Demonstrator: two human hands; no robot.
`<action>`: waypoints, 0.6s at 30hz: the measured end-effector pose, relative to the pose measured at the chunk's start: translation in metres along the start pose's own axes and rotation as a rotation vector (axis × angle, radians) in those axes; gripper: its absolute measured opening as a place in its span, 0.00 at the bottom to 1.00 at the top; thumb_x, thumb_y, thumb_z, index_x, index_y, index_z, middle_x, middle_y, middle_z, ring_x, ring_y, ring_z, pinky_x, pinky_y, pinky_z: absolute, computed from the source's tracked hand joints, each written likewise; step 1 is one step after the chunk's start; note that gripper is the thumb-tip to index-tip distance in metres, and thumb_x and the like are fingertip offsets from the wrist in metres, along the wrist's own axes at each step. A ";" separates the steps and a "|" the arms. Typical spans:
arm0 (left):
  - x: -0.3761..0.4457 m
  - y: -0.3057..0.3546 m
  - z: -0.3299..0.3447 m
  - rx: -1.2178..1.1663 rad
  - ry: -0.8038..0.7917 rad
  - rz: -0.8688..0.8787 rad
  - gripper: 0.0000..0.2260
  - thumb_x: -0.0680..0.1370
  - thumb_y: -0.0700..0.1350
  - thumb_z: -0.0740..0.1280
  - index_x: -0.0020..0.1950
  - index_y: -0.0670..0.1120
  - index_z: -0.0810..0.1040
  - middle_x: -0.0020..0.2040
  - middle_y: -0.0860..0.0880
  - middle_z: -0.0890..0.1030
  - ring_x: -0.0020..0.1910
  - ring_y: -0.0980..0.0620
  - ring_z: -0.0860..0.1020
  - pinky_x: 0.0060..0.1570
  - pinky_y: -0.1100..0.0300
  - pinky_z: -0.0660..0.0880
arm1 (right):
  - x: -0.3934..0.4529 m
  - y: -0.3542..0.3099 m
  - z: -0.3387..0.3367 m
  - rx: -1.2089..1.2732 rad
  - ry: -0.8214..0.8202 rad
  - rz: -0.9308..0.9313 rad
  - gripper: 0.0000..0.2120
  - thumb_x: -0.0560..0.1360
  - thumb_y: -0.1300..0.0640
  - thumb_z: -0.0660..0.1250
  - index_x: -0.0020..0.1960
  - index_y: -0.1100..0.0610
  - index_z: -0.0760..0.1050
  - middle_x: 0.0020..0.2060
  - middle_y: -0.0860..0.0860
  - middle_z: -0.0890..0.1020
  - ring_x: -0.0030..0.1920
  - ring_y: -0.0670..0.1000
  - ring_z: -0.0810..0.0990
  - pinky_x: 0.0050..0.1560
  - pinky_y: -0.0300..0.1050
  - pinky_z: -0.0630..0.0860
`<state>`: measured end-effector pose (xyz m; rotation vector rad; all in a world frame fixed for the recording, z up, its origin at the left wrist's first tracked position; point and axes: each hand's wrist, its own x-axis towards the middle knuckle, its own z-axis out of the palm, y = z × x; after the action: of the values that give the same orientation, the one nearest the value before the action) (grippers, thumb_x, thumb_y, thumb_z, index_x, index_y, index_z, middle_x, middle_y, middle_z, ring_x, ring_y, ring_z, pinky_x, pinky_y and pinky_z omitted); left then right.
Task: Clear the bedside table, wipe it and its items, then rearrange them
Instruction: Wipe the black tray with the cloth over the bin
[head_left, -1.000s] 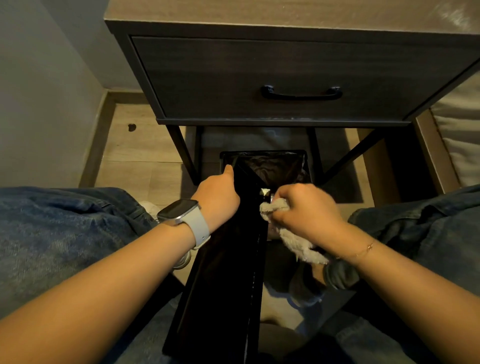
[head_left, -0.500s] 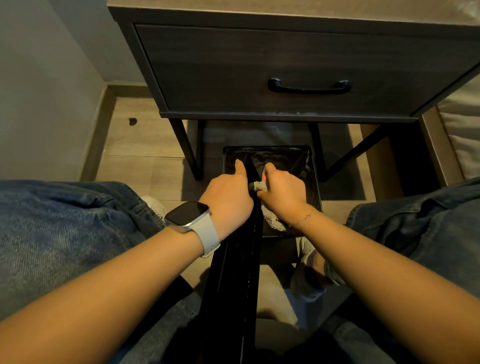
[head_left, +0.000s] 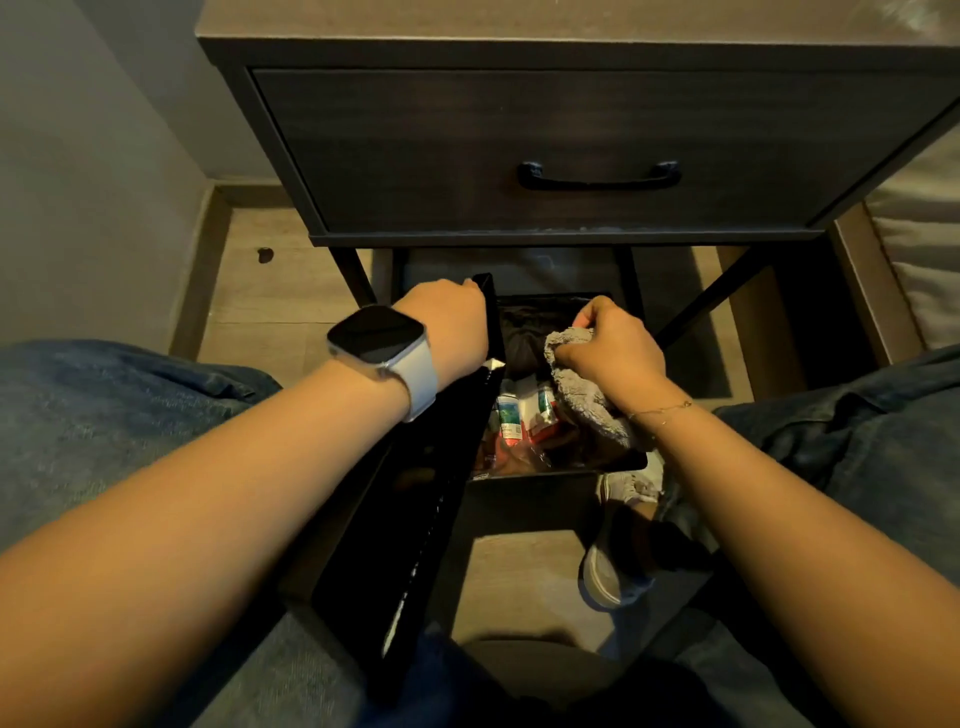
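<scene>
Since the preceding frame, right hand (head_left: 610, 348) drew the grey cloth (head_left: 582, 395) off the black panel (head_left: 415, 519); each grip closed, left hand (head_left: 447, 325) clasping the panel's top edge.

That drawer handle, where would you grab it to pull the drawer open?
Grab the drawer handle at its middle bar, coming from the front with fingers hooked over it. It is a wide bar standing off the drawer front, fixed at both ends, so the centre pulls evenly.
</scene>
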<state>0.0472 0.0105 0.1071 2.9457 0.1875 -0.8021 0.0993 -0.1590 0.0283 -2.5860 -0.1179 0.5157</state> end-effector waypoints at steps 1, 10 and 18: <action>0.001 0.004 -0.006 0.037 -0.001 0.013 0.25 0.80 0.39 0.58 0.77 0.39 0.57 0.56 0.40 0.76 0.40 0.46 0.73 0.29 0.58 0.64 | 0.000 0.001 0.001 0.018 -0.009 0.008 0.11 0.70 0.53 0.70 0.47 0.51 0.70 0.43 0.50 0.79 0.44 0.54 0.77 0.39 0.46 0.70; 0.014 0.070 -0.005 0.402 -0.030 0.169 0.39 0.78 0.42 0.66 0.78 0.38 0.41 0.59 0.40 0.77 0.56 0.40 0.77 0.41 0.53 0.70 | 0.004 0.025 -0.007 0.126 -0.031 0.128 0.10 0.71 0.53 0.69 0.47 0.51 0.69 0.44 0.50 0.76 0.43 0.53 0.74 0.40 0.43 0.67; 0.013 0.058 -0.003 0.313 -0.051 0.117 0.33 0.80 0.40 0.58 0.79 0.46 0.43 0.39 0.46 0.74 0.34 0.48 0.72 0.34 0.54 0.67 | 0.005 0.041 -0.021 0.232 -0.049 0.114 0.10 0.69 0.53 0.70 0.45 0.51 0.70 0.47 0.52 0.79 0.46 0.55 0.78 0.39 0.43 0.69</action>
<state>0.0679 -0.0453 0.1056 3.1796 -0.1257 -0.9676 0.1120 -0.2037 0.0234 -2.3634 0.0701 0.5975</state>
